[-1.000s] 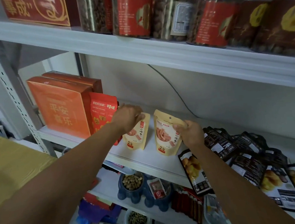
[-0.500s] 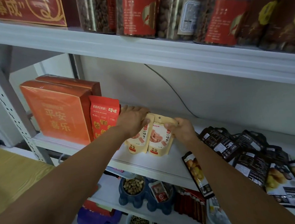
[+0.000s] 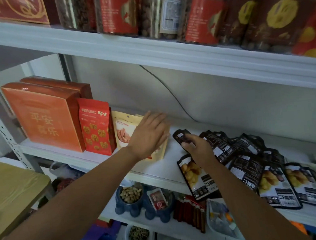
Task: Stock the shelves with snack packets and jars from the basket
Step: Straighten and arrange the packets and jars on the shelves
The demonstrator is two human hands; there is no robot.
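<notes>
Beige pouches (image 3: pixel 125 130) shelved beside red packet (image 3: pixel 95 128), pressed by flat, straight-fingered left hand (image 3: pixel 149 135); right hand (image 3: pixel 199 148) shifted to next black pouch (image 3: pixel 181 136), fingers curled round it.

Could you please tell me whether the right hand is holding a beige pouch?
No, the right hand grips a black packet; the left hand rests on the beige pouches.

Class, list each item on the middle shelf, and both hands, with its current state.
Orange boxes: upright, closed.
Red packet: upright, sealed.
Beige pouches: standing upright beside red packet.
Left hand: open, flat on beige pouches.
Right hand: gripping one black pouch.
Other black pouches: lying flat, overlapping.
</notes>
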